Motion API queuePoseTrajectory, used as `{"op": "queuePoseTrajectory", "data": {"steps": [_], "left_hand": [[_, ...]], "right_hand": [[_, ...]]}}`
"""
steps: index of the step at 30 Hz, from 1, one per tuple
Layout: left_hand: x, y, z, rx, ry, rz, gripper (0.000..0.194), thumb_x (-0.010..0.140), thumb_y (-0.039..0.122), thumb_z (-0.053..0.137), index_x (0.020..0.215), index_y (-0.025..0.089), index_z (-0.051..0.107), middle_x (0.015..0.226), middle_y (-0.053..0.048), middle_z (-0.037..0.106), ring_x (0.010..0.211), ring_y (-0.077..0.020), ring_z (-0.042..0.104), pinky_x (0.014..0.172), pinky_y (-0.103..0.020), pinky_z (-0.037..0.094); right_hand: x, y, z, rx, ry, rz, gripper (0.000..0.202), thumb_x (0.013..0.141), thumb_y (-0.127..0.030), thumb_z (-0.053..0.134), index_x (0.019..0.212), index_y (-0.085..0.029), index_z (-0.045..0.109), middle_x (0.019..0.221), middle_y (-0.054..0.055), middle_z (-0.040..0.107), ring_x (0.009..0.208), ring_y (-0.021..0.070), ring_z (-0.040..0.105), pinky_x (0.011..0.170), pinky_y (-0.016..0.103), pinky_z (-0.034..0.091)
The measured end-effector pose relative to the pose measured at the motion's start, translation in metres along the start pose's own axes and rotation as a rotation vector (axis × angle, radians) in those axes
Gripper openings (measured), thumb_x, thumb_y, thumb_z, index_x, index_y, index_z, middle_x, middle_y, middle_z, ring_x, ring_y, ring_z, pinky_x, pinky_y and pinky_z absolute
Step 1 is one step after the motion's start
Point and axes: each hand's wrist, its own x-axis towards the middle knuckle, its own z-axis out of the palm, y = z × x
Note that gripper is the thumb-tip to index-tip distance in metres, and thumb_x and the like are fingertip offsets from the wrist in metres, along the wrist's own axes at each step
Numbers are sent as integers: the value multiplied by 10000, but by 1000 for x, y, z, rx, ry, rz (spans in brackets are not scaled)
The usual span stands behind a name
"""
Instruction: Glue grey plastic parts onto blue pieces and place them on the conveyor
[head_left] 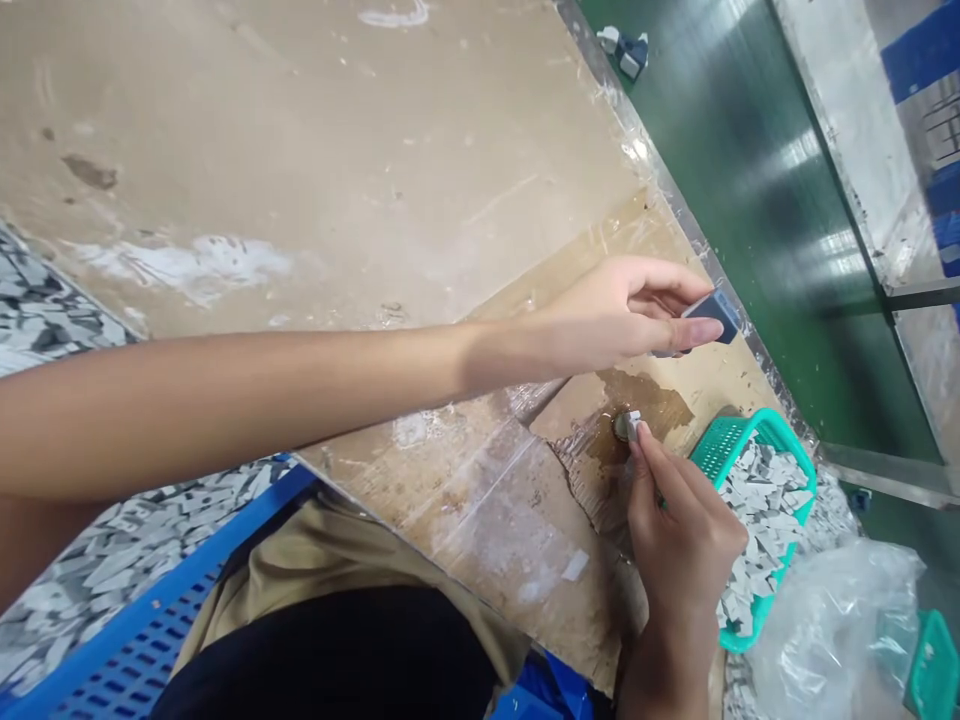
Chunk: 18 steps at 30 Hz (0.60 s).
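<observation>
Blue-grey and squared-off, a small block (723,308) sits between the thumb and fingers of the left hand (615,310), right of centre in the frame. That hand is partly closed, gripping the block at its fingertips, its forearm reaching across from the left edge. Below it, toward the lower right, I see the right hand (686,530) curled up, thumb and forefinger pinching a tiny pale piece (634,420) just by a small round fitting (621,427) on the worn tan worktop (337,150); I can't tell whether the two touch. Beside the right hand stands a turquoise basket (806,470) heaped with grey and white pieces (761,500), a clear plastic bag (832,620) bunched below it. More such pieces fill a blue crate (127,650) at lower left. Along the upper right runs a green belt (750,150), a small clump of parts (634,55) lying on it.
</observation>
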Motion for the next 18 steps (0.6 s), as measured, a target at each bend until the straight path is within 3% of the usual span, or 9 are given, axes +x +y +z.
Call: {"op": "queuePoseTrajectory", "data": {"steps": [7, 11, 18], "left_hand": [[-2, 2, 1, 51, 0, -2, 120, 868, 214, 679, 941, 119, 690, 968, -53, 709, 888, -130, 652, 802, -231, 544], [-1, 0, 0, 77, -9, 17, 135, 859, 229, 682, 937, 119, 693, 942, -51, 709, 874, -132, 653, 794, -237, 539], [-3, -15, 3, 168, -125, -103, 111, 760, 58, 681, 851, 109, 716, 865, -59, 743, 828, -157, 693, 795, -270, 543]], "right_hand": [[0, 0, 0, 10, -20, 0, 302, 923, -84, 577, 1162, -211, 711, 964, 47, 779, 814, 143, 746, 754, 221, 601], [1, -2, -2, 46, 38, 40, 320, 918, -81, 593, 1173, -232, 714, 973, 41, 781, 813, 156, 754, 754, 237, 613], [-1, -3, -11, 246, 312, 393, 266, 887, -139, 681, 1125, -240, 743, 948, 35, 783, 764, 204, 755, 713, 338, 624]]}}
